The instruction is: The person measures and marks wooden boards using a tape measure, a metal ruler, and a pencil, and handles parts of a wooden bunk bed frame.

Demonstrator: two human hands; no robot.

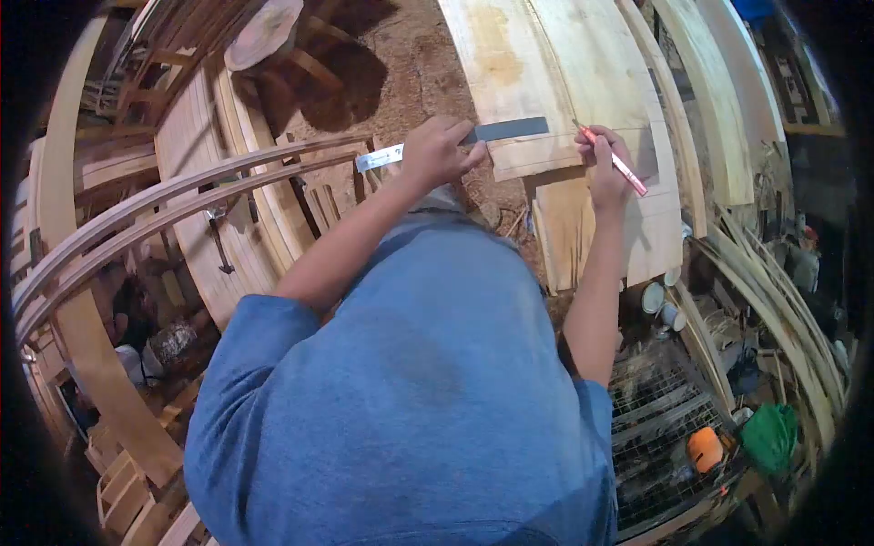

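Observation:
My left hand (439,152) is closed around the middle of a dark flat straightedge (514,129). Its dark end lies across a pale wooden board (523,159), near the board's cut end. A white labelled piece (380,157) sticks out on the other side of this hand, in line with the strip; whether it is the same tool I cannot tell. My right hand (605,166) grips a red and white pen (619,166), its tip close to the board just right of the straightedge's end. A dark lengthwise line (551,55) runs along the wood.
Curved wooden strips (173,191) reach in from the left. A round-topped wooden stool (264,35) stands at the far left over sawdust (410,68). Long planks (706,82) line the right. Below them are a metal grid (660,428), an orange object (705,449) and a green bag (770,439).

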